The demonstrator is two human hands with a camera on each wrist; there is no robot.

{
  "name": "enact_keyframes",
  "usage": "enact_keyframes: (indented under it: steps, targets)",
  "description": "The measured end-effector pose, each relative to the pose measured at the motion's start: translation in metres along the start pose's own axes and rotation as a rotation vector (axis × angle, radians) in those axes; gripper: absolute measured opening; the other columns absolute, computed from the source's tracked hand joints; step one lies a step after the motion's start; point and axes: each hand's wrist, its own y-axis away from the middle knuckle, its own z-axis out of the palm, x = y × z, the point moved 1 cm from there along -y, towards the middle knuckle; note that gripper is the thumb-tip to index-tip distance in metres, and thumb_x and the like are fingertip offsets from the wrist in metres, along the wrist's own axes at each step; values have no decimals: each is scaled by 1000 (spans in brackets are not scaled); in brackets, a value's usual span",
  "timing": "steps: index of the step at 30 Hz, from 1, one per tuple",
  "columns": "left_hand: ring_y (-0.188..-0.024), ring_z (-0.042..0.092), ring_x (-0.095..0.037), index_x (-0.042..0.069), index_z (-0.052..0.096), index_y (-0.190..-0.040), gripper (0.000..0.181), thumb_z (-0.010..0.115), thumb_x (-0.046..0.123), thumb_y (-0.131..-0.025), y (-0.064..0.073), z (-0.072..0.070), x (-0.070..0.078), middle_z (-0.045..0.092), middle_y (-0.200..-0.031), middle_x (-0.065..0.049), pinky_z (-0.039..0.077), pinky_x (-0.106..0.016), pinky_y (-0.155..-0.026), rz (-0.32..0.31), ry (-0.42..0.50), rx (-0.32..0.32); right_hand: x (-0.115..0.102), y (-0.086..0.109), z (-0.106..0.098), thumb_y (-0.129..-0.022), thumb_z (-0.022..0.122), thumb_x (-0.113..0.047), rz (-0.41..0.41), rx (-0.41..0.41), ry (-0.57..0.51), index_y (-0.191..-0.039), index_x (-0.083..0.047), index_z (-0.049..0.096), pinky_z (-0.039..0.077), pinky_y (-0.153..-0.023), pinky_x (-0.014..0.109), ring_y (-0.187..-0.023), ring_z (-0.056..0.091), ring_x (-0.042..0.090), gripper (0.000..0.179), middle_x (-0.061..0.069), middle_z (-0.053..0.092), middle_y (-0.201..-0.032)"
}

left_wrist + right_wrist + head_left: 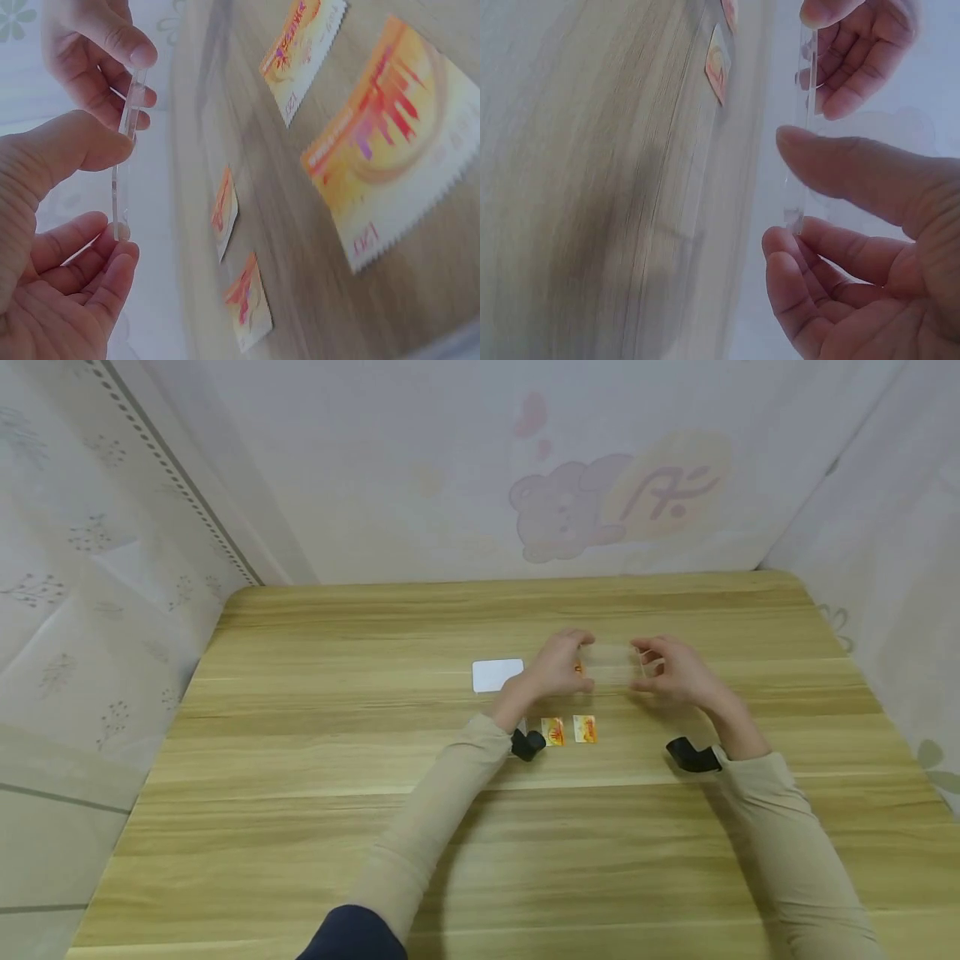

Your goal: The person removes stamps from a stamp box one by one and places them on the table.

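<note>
Between my two hands, above the table, is a thin clear plastic case or plate [611,665]; which of the two I cannot tell. My left hand [557,665] pinches its left end between thumb and fingertips. At the opposite end my right hand [673,671] grips it the same way. In both wrist views the clear piece [124,176] [802,142] appears edge-on. Below lie several orange-and-yellow postage stamps with serrated edges, among them a large near stamp [397,139] and a farther stamp [249,304]. The left hand partly covers one stamp [578,668] in the head view.
A white rectangular card-like piece [495,676] lies left of the left hand, partly covered by it. The wooden table [300,735] ends at a patterned curtain [390,485] behind. Black wrist-worn devices [692,755] stick out below both wrists.
</note>
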Motion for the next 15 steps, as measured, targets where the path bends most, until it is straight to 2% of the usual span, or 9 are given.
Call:
enact_keyframes:
  steps: [3, 10, 15]
  targets:
    - [-120, 44, -24, -2, 44, -134, 67, 75, 12, -76, 6, -4, -3, 47, -135, -12, 38, -27, -97, -8, 28, 5, -3, -2, 2, -77, 73, 0, -18, 3, 9, -132, 14, 41, 45, -84, 49, -103, 49, 37, 65, 28, 48, -114]
    - [-117, 46, -23, -3, 45, -133, 67, 75, 11, -75, 12, -11, -8, 47, -133, -12, 38, -26, -96, 8, 14, 22, -12, -5, 5, -78, 73, -1, -38, 7, -9, -132, 14, 41, 46, -84, 50, -102, 49, 37, 64, 29, 47, -116]
    - [-118, 45, -25, -5, 45, -132, 67, 76, 9, -74, 19, -15, -15, 47, -132, -12, 38, -29, -97, 16, 61, 41, -18, -9, 9, -78, 72, 0, -42, -6, -39, -131, 15, 41, 44, -87, 50, -104, 49, 38, 63, 29, 47, -117]
